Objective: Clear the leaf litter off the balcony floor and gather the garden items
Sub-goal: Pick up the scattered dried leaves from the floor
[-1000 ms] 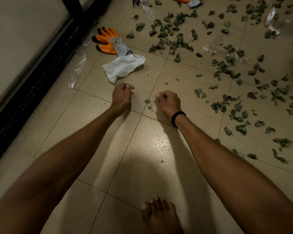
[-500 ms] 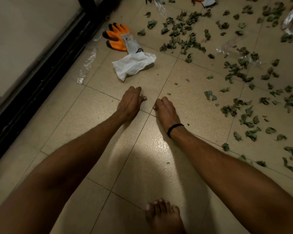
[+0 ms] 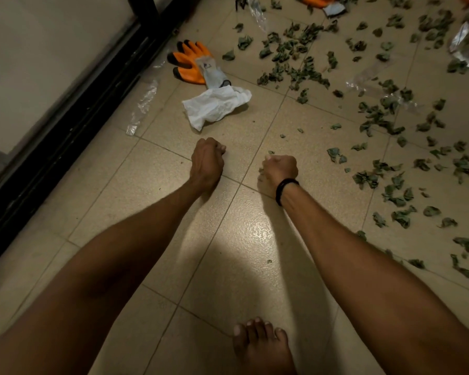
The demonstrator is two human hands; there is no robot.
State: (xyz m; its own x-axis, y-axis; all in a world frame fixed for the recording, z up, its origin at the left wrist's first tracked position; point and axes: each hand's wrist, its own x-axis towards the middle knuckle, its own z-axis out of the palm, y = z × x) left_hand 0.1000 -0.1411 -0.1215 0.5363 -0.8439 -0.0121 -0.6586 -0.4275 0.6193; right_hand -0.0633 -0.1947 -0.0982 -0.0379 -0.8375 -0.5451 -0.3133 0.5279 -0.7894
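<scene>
Leaf litter (image 3: 333,153) dry, curled, dull green, scattered

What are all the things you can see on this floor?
Leaves: many, green, scattered over the far and right tiles.
Glove: one whole, orange with a grey cuff, by the frame; another orange bit at the top edge.
Cloth: one, white, crumpled, touching the glove's cuff.
Plastic scraps: about four, clear, one by the frame, the rest among the leaves.
Frame: one, black, along the left.
Floor: beige tiles.
Wristband: one, black, right wrist.
Foot: one, bare, bottom edge.
Left hand: a fist, centre.
Right hand: a fist, beside it.
</scene>
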